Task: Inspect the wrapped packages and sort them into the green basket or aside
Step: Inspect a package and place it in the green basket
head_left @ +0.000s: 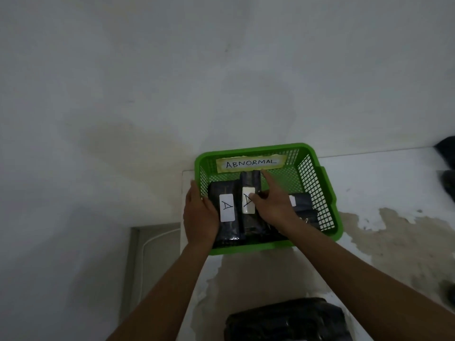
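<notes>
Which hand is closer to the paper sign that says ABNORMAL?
Right. The right hand lies over the packages inside the green basket, its forefinger reaching up just under the sign. The left hand is at the basket's left wall, lower down.

Three black packages (227,212) and both hands crowded the green basket's (327,198) front; bare floor showed behind them. Another dark bundle (288,321), possibly packages, blocked the near tabletop.

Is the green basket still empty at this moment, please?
No, the green basket already holds black packages, two showing white labels marked A, and both hands, left hand and right hand, rest on them.
</notes>
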Tool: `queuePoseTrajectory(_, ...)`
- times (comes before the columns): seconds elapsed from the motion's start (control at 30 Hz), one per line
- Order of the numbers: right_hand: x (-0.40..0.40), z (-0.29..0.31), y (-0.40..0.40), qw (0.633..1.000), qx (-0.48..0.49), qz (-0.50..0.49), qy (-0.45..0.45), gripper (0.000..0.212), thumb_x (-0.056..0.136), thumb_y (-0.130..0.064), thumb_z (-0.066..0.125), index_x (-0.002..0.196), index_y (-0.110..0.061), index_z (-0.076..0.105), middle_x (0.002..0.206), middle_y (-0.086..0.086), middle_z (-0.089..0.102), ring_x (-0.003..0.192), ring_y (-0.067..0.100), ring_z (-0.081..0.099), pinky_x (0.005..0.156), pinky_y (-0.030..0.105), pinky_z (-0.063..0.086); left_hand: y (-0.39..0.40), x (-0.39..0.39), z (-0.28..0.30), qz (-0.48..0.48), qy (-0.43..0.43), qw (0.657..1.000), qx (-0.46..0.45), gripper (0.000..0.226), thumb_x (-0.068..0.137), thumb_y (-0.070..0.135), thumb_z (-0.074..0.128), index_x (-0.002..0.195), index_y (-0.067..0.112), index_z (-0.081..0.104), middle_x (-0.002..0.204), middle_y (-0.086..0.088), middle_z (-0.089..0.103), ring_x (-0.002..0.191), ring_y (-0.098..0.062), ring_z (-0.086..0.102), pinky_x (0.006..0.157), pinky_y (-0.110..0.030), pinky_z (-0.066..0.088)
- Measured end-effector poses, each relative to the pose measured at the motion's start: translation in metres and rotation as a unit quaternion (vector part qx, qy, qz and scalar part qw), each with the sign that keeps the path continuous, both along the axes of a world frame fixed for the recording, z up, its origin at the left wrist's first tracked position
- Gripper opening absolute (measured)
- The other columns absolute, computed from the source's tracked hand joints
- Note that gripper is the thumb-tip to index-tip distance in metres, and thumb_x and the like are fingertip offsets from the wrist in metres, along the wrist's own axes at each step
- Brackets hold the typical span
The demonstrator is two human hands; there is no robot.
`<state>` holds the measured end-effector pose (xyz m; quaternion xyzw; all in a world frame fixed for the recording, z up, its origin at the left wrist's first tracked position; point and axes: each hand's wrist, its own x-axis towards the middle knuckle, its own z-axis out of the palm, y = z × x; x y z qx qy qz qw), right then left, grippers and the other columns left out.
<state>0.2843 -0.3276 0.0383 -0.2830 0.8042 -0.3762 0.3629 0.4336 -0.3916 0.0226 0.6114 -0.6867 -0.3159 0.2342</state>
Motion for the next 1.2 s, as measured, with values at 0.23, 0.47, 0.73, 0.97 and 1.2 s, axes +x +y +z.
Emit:
queuePoseTrajectory(0.23,-0.001,-0.023,-0.012,0.992,0.050,0.083,0.084,0.068,0.100,-0.021,0.058,0.156,-0.034,0.023,0.113,0.012,0.065,0.095,0.024,0.062,0.084,0.031,0.051,0.000,0.002,-0.018,0.015,0.023,0.999,-0.039,0.056,0.101,-0.002,0.038,0.155,0.008,0.028,0.146,-0.019,0.049,0.116,-0.034,0.057,0.085,-0.013,0.031)
queuePoseTrajectory(0.47,0.011,-0.027,-0.002,0.918,0.162,0.189,0.308,0.065,0.103,-0.042,0.039,0.159,-0.020,0.015,0.149,0.016,0.037,0.133,0.036,0.037,0.101,0.048,0.041,0.000,0.002,-0.020,0.013,0.027,0.997,-0.073,0.055,0.099,-0.005,0.041,0.153,0.004,0.032,0.143,-0.022,0.052,0.109,-0.036,0.061,0.084,-0.009,0.028)
queuePoseTrajectory(0.73,-0.002,-0.038,0.009,0.877,0.142,0.342,0.307,0.079,0.102,-0.056,0.033,0.159,-0.019,-0.006,0.164,0.001,-0.025,0.154,0.019,-0.013,0.123,0.048,0.002,0.001,0.001,-0.022,0.006,0.016,0.997,-0.079,0.055,0.102,0.000,0.038,0.155,0.009,0.028,0.145,-0.018,0.050,0.108,-0.033,0.061,0.079,-0.011,0.031)
queuePoseTrajectory(0.97,-0.009,-0.042,0.009,0.870,0.137,0.362,0.304,0.079,0.102,-0.055,0.033,0.159,-0.016,-0.007,0.164,0.004,-0.027,0.154,0.022,-0.009,0.123,0.045,0.004,0.001,-0.001,-0.027,-0.093,-0.144,0.971,-0.166,0.066,0.093,0.002,0.048,0.156,0.006,0.026,0.162,-0.021,0.021,0.146,-0.039,0.029,0.113,-0.048,0.035)
queuePoseTrajectory(1.2,-0.016,-0.047,0.014,0.873,0.119,0.381,0.281,0.084,0.100,-0.060,0.035,0.159,-0.021,-0.011,0.163,0.002,-0.027,0.155,0.021,-0.007,0.125,0.046,0.002,-0.010,-0.008,-0.037,-0.300,-0.316,0.876,-0.206,0.081,0.074,0.019,0.081,0.145,0.001,0.046,0.152,-0.023,0.042,0.147,-0.038,0.030,0.119,-0.059,0.016)
